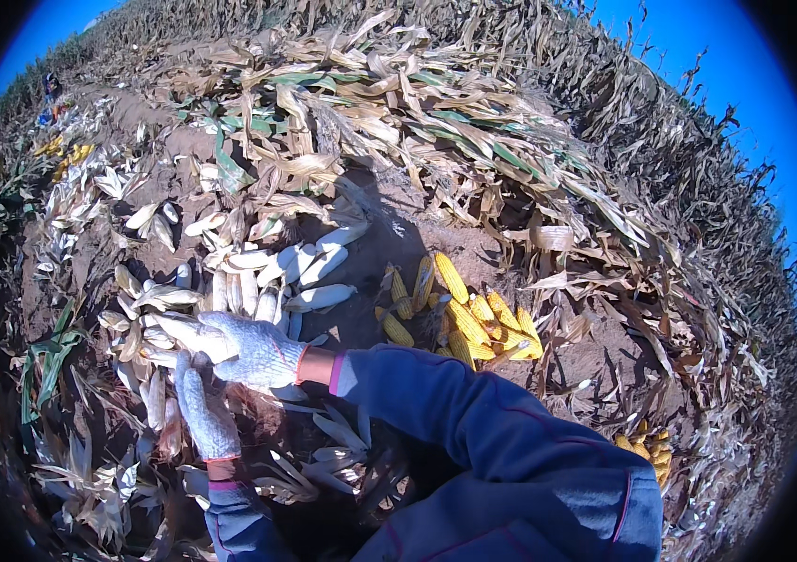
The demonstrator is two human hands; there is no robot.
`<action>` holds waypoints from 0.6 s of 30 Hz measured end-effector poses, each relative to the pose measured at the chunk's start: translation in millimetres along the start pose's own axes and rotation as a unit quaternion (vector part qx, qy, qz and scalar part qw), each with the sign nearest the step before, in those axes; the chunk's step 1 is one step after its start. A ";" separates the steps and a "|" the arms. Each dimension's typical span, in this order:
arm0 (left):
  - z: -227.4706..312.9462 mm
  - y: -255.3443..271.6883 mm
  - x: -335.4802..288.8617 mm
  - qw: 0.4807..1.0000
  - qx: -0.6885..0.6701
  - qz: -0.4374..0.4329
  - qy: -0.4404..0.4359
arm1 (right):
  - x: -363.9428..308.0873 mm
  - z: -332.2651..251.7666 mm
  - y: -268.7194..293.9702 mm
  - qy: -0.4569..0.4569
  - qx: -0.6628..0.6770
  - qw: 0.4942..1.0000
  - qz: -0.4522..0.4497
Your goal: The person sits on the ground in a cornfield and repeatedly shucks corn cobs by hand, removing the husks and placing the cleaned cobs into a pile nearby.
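Note:
Both my hands wear whitish knitted gloves and meet at a heap of corn ears in pale, dry husks. My right hand is closed on a husked-over ear of corn that points toward the left. Just below it, my left hand reaches up with its fingers pressed together against the lower side of that ear; its grip is partly hidden. To the right of the hands lies a pile of bare yellow corn ears on the soil.
Cut dry cornstalks are heaped across the far side, with standing stalks behind. Loose husks lie near my forearms. More yellow ears sit at the lower right, and another yellow pile lies far left, where a person is visible.

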State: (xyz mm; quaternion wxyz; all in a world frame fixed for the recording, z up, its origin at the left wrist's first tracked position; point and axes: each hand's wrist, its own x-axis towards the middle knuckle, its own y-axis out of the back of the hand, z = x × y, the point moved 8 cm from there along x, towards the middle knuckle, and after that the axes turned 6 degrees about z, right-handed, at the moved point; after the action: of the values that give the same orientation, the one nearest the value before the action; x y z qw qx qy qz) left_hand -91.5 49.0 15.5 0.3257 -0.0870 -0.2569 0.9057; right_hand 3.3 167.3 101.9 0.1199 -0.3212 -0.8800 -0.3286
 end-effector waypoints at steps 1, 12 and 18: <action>-2.4 -5.1 -0.8 1.000 -0.005 0.020 0.018 | -5.7 -0.9 -15.7 0.006 -0.031 0.999 -0.030; 42.2 0.6 4.1 0.992 -0.119 0.039 -0.007 | -10.5 13.2 -73.1 -0.160 0.319 0.904 -0.235; 48.1 -8.3 4.9 0.995 0.074 0.048 -0.053 | -17.0 18.3 -51.3 -0.141 0.002 0.973 -0.183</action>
State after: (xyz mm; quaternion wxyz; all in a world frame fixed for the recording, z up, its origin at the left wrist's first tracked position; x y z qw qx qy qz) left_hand -106.4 38.0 60.9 0.2731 -0.0265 -0.2016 0.9402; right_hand -16.8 141.3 55.2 -0.0664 -0.1978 -0.9326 -0.2943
